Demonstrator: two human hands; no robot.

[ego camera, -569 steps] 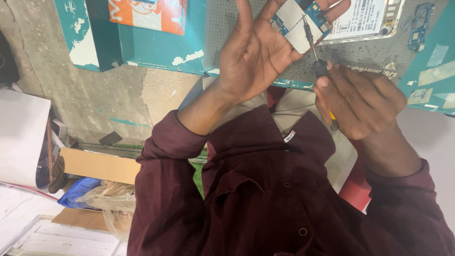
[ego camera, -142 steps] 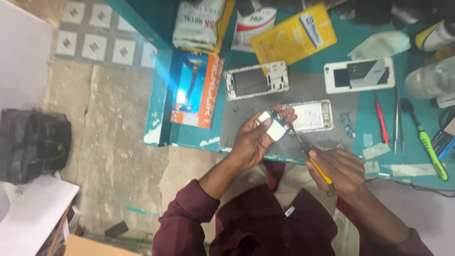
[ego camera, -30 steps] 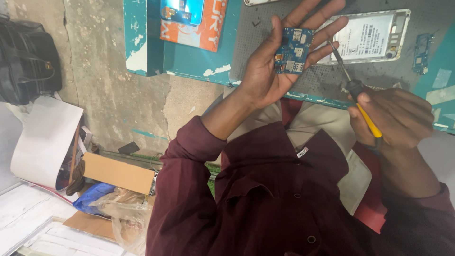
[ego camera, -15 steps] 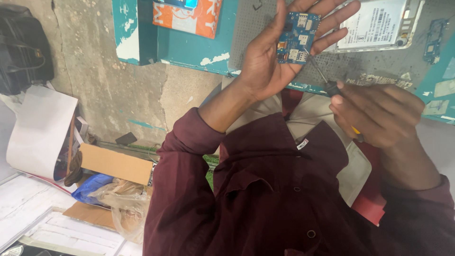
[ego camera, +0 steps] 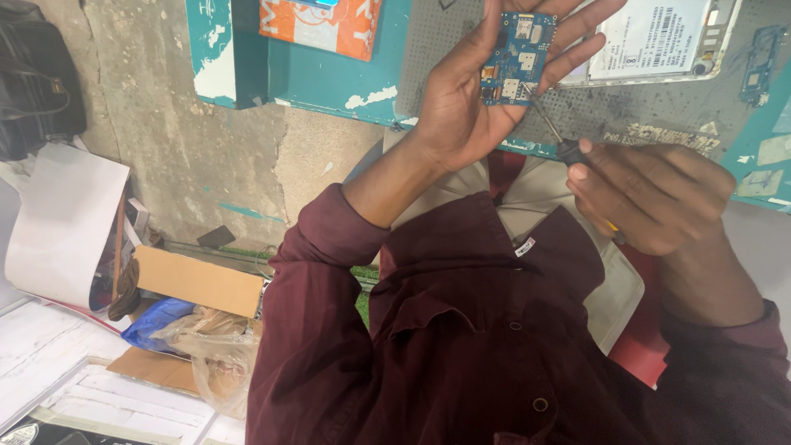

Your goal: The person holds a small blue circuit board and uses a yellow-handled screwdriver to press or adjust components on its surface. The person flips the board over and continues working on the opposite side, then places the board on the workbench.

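Observation:
My left hand (ego camera: 458, 115) is raised palm up and grips a small blue circuit board (ego camera: 517, 58) between thumb and fingers. My right hand (ego camera: 652, 194) is closed around a thin screwdriver (ego camera: 567, 150) with a black and yellow handle. Its metal tip touches the lower edge of the board. Both hands hover over the near edge of a teal workbench (ego camera: 329, 78). On the grey mat (ego camera: 659, 111) behind them lies an opened phone body (ego camera: 651, 41) with a white label.
An orange box (ego camera: 321, 23) sits on the bench at the left. A small blue part (ego camera: 754, 66) lies on the mat at the right. Below on the floor are a black bag (ego camera: 37, 82), white paper (ego camera: 66, 222), a cardboard box (ego camera: 198, 282) and a plastic bag (ego camera: 206, 350).
My right hand has moved up and left, bringing the screwdriver tip onto the board. My left hand keeps hold of the board, raised slightly higher in view.

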